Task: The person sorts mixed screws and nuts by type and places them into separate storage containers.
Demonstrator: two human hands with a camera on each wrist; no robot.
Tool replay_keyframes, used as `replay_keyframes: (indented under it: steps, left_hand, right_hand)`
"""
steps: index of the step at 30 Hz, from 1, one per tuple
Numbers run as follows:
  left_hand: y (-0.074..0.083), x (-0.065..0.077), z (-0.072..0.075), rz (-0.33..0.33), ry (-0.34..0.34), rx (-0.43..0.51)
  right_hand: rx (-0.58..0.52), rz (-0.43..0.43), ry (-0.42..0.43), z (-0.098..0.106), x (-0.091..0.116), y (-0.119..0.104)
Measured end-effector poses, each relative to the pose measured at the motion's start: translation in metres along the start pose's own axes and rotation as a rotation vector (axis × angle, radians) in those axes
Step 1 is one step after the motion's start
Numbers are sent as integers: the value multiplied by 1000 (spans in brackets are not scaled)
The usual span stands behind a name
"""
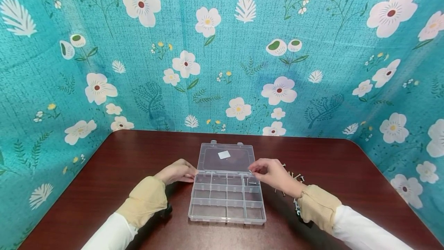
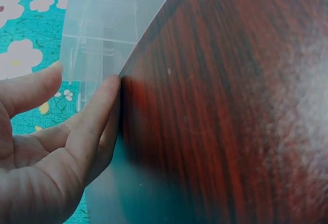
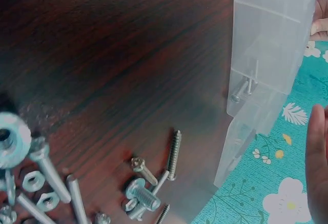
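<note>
A clear plastic compartment box (image 1: 226, 202) lies with its lid (image 1: 208, 157) folded back, a white label on the lid. My left hand (image 1: 178, 172) is at the box's back left corner; in the left wrist view its straight fingers (image 2: 97, 111) touch the side wall, thumb apart. My right hand (image 1: 274, 172) is over the back right compartment, pinching a small screw (image 1: 250, 171) between thumb and fingertips; most of it is hidden. Below, a few screws (image 1: 252, 183) lie in that compartment and show through the wall in the right wrist view.
Loose screws (image 1: 297, 176), bolts (image 3: 51, 175), nuts (image 3: 34, 181) and a washer (image 3: 13, 139) lie scattered on the dark wood table (image 1: 149, 146), right of the box and partly behind my right forearm. A floral teal cloth (image 1: 222, 68) hangs behind the table.
</note>
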State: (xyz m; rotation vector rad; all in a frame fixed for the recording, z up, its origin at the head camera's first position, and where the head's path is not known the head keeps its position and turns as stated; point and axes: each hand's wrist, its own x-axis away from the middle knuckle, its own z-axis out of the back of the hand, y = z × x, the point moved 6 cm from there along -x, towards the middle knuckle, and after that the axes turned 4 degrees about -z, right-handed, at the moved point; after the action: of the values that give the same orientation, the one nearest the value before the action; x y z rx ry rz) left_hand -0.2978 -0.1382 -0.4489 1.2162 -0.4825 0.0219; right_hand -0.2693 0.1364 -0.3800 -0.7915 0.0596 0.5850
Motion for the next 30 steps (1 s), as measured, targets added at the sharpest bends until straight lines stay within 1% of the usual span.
replay_keyframes:
  steps: [6,10,13,21,25,30]
  left_hand:
    - [0,0,-1,-2,1,-11]
    - [2,1,0,-18,-23,1]
    - [3,2,0,-29,-36,6]
    - [5,3,0,-33,-41,-4]
    - [5,3,0,-28,-36,-5]
    - [4,3,0,-21,-30,-5]
  right_hand:
    - [-10,-47,-93,-9,-2,8]
    - [-3,-70,-131,-11,-2,12]
    - [3,-77,-149,-12,-2,13]
    - [15,-61,-169,-11,-3,13]
    - [20,-59,-181,-9,-4,12]
    - [58,-53,-208,-6,-2,11]
